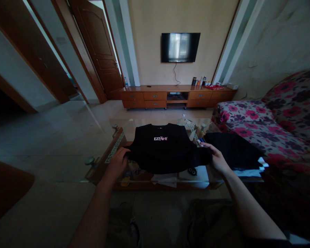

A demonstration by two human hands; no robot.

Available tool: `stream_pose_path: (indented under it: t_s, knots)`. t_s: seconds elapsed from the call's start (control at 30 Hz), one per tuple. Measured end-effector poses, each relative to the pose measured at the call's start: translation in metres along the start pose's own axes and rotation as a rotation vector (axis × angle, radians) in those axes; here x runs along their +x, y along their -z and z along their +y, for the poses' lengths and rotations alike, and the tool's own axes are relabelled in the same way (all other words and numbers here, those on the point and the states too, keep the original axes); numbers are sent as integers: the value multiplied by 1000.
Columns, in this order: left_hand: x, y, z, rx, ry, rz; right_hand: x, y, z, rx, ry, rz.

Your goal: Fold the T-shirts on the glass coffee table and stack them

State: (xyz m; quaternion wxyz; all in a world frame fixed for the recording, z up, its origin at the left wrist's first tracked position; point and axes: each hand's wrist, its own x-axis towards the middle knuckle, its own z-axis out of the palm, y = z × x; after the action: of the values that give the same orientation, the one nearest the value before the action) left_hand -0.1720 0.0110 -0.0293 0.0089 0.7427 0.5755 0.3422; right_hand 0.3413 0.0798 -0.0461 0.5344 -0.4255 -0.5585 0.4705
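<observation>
Left hand [118,162]: at 9 o'clock of the shirt, thumb and fingers pinched narrow on its dark edge.
Right hand [217,156]: at 3 o'clock of the shirt, fingers curled on the bunched cloth at that end.
Shirt [161,153]: black, spread between both hands above the table, neckline at 12 o'clock, the near part gathered in folds at 6 o'clock.
Print [160,138]: a small white and pink mark on the chest, beginning "PA".
Table [113,148]: glass-topped, under the shirt, with a key-pattern border showing at 9 o'clock.
Papers [165,179]: white, seen at 6 o'clock from the shirt, low by the near edge of the table.
Clothes pile [234,148]: dark on top with pale edges below, at 3 o'clock, just beyond the right hand.
Sofa [258,112]: flower-patterned, at 2 o'clock.
Cabinet [155,96]: long, wooden, at 12 o'clock, bottles [198,81] standing at its 1 o'clock end.
Television [181,47]: on the wall above the cabinet, near 12 o'clock.
Door [98,41]: brown, ajar, at 11 o'clock.
</observation>
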Motion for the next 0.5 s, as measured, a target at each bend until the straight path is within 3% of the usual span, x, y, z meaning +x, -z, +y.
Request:
stream_pose_path:
  t_s: [0.23,0.37,0.5]
  knots:
    - [-2,-1,1,-34,10,-79,-7,9,-21,-327,48,-299]
    - [-4,1,1,-14,-2,-76,-6,7,-16,-373,73,-172]
    - [-2,4,2,-21,12,-89,-2,5,-6,-251,7,3]
